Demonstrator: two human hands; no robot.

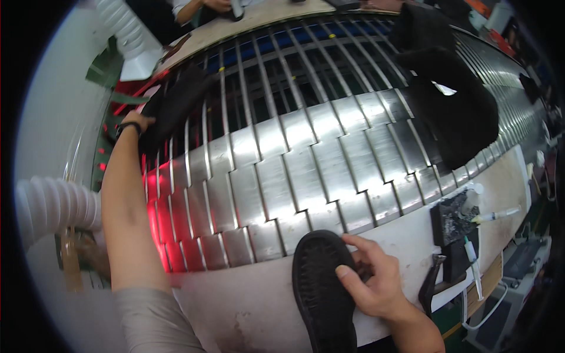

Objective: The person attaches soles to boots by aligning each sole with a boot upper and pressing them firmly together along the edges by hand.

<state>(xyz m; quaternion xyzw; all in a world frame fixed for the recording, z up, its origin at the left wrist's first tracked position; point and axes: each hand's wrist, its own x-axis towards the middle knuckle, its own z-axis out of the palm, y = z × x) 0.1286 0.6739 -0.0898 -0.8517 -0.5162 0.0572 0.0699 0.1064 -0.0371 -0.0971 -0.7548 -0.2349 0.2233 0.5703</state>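
Pinched between thumb and fingers along its right edge, the black shoe sole (322, 279) is in our right hand (376, 279), above the pale worktop (253, 317) at the near edge of the slatted metal conveyor (288, 176); gripped on one side only, it could, we judge, twist or slip. Our left hand (138, 122) is at the dark piece (176, 106) on the conveyor's left, though we cannot tell whether its fingers close on it; a loose hold might let it snag in the gaps.
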